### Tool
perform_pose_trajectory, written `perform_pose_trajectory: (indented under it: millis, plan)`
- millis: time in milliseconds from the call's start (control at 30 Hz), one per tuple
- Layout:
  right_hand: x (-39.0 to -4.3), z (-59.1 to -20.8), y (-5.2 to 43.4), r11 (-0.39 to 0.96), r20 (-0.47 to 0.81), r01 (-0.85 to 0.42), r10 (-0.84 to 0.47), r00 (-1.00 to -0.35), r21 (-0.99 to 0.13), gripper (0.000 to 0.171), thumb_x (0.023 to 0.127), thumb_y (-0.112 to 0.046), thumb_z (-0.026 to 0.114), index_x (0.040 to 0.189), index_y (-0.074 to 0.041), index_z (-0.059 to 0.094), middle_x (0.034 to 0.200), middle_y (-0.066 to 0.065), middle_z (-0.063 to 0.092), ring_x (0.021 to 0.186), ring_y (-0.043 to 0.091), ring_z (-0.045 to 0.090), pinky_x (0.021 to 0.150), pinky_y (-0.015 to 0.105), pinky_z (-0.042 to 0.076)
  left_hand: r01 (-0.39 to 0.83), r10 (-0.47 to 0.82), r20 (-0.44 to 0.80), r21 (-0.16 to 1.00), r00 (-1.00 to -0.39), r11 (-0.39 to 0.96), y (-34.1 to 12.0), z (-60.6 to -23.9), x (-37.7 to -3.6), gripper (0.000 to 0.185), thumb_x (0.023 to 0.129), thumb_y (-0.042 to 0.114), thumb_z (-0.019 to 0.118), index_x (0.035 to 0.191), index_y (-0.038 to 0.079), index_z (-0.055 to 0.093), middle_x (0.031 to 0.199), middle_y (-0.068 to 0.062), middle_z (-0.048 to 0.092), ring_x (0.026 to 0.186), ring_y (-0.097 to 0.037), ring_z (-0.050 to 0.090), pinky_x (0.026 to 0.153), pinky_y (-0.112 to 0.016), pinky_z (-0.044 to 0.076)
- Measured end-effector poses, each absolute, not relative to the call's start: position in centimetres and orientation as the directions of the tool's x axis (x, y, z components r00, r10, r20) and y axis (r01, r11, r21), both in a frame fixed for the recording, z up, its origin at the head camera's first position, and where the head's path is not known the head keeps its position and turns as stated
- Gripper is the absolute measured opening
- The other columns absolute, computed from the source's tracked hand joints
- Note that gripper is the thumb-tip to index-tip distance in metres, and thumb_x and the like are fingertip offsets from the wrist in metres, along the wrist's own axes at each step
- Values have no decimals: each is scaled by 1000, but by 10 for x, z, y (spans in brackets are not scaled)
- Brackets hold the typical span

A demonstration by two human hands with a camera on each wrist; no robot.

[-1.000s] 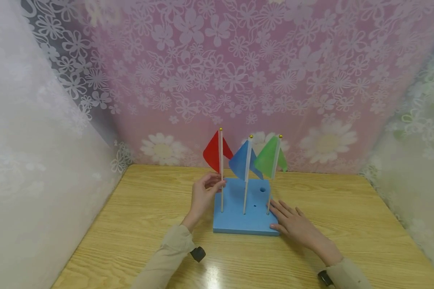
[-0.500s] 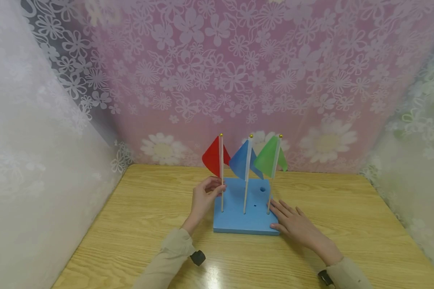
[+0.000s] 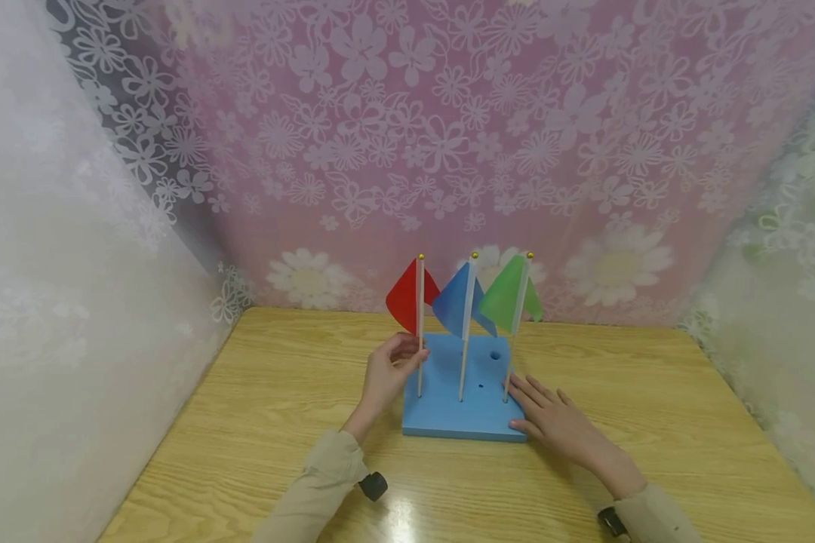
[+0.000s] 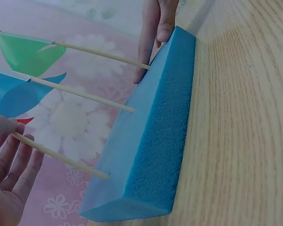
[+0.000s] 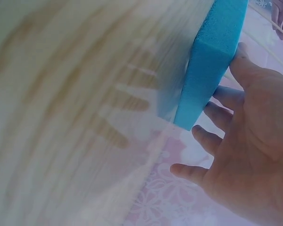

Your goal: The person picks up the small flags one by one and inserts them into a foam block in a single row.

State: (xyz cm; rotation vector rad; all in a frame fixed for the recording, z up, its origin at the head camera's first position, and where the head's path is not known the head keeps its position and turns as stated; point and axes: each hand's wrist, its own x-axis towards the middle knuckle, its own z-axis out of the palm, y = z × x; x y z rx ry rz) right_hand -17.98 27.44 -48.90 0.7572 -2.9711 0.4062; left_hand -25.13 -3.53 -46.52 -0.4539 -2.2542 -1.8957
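In the head view a light blue foam block [image 3: 441, 418] lies flat on the table, with three stick flags upright in holes along its front. The red flag [image 3: 404, 299] is at the left, the blue flag [image 3: 456, 302] in the middle, the green flag [image 3: 505, 296] at the right. My left hand [image 3: 385, 375] pinches the red flag's stick just below the cloth between thumb and fingers. The stick's lower end is in the block, as the left wrist view shows. My right hand [image 3: 560, 426] rests against the block's right edge with straight fingers spread.
A larger round hole [image 3: 495, 355] and a small hole [image 3: 481, 386] show in the block's top. The wooden table [image 3: 299, 377] backs onto a pink flowered curtain [image 3: 407, 151]. Pale curtains hang at both sides.
The red flag has come down, so its gold tip now sits about level with the other two. My left hand has lowered slightly with it. The right hand stays put.
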Motion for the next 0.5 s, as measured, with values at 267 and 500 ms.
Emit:
perform_pose_trajectory:
  millis: [267,500]
  plan:
    - [-186,-492,276,832,129,-479,-461,-878,-281,67,100,-41,62,153,-5,44,159,19,38,144,47,35,103,77,33,357,168,338,928,-926,102,-38,-472,-256,28,92,10,77,118,7,70,114,-9,74,101,-25,70,85,-32,61]
    - [-189,-493,286,807,299,-511,-429,-852,-297,67,96,-34,69,152,-6,45,155,24,41,138,52,38,96,80,34,359,212,320,916,-923,180,-59,-471,-256,33,95,18,74,126,9,68,122,-5,71,113,-23,67,95,-38,57]
